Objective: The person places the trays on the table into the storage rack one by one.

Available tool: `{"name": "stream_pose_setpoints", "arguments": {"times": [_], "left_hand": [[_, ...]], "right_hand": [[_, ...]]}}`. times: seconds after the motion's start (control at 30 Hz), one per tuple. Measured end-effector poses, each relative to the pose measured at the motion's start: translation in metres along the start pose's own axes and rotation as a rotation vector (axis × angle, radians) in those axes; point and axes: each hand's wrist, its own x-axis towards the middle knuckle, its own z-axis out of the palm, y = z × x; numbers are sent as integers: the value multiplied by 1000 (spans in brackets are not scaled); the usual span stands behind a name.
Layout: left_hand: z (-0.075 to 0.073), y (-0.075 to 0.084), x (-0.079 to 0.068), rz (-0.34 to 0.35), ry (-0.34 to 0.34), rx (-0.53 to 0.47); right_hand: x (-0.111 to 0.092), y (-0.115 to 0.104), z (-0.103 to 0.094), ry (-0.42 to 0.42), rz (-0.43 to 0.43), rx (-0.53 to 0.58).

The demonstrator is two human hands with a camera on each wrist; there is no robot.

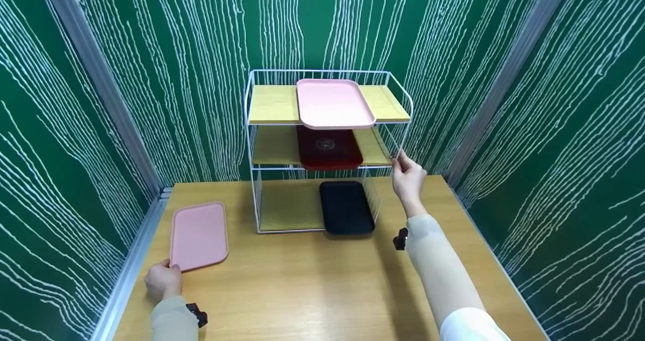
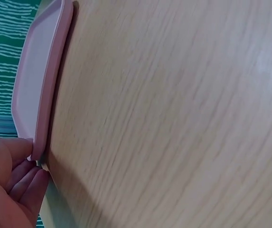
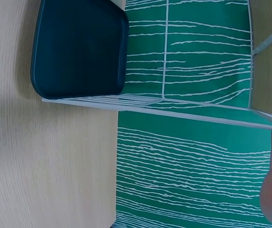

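Observation:
At the table's left, my left hand [image 1: 164, 279] pinches the near left corner of a pink tray [image 1: 199, 236]; in the left wrist view the thumb is on the rim and the fingers are below it. My right hand [image 1: 409, 179] grips the right front post of a white wire rack [image 1: 250, 144] at its middle shelf; the right wrist view cuts most of this hand off. Another pink tray [image 1: 334, 103] lies on the top shelf, its front edge overhanging. Below it a dark red tray [image 1: 330, 148] sits on the middle shelf. A black tray [image 1: 346, 208] lies at the bottom right.
The rack has yellowish wood shelf boards [image 1: 274, 103] and stands at the back of a wooden table [image 1: 302, 290]. Green walls with white wavy lines [image 1: 201, 79] enclose the table at the back and both sides, with metal posts [image 1: 496, 74] in the corners.

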Motion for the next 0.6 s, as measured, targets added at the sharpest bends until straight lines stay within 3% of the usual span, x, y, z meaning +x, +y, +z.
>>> {"name": "stream_pose_setpoints", "arguments": {"times": [0.23,0.6], "left_hand": [[-3,5,-1,-99,-36,-109],[-12,5,-1,-250,-5,-341]], "right_hand": [[1,1,0,2,3,4],[2,4,1,11,-4,6]]}}
